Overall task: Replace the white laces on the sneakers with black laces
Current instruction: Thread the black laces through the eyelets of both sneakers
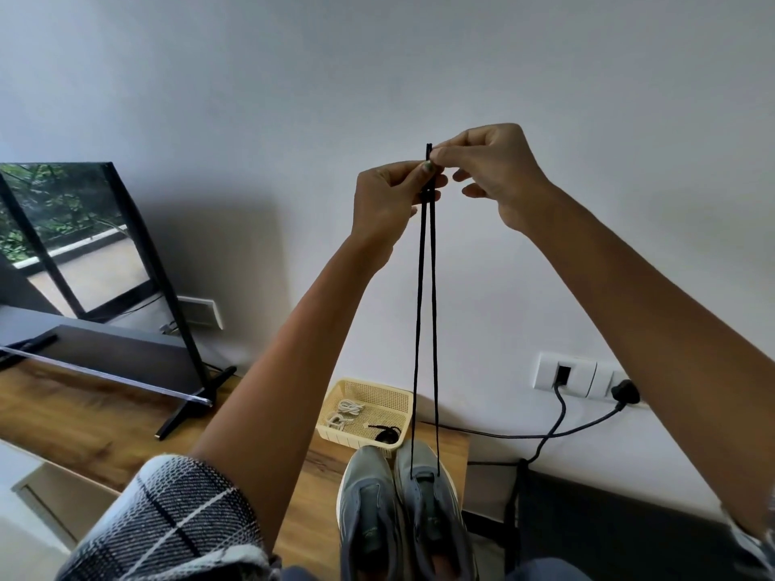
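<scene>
A black lace (425, 312) rises in two taut strands from the front eyelets of the right-hand grey sneaker (432, 513), its two ends pinched together high up by the fingers of the left hand (388, 201) and right hand (495, 171). Both sneakers stand on the wooden counter (96, 429). Behind them a cream basket (369, 413) holds white laces (344, 413) and another black lace (386, 434).

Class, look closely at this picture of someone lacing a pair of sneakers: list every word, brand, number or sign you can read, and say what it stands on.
None: no readable text shows anywhere in the head view.
Grey sneakers: any marking on the tongues is too small and blurred to read.
Television: its screen shows only a reflection, and no brand mark can be seen.
Wall socket plate: plain, no lettering visible.
Yellow basket: no label visible.
</scene>
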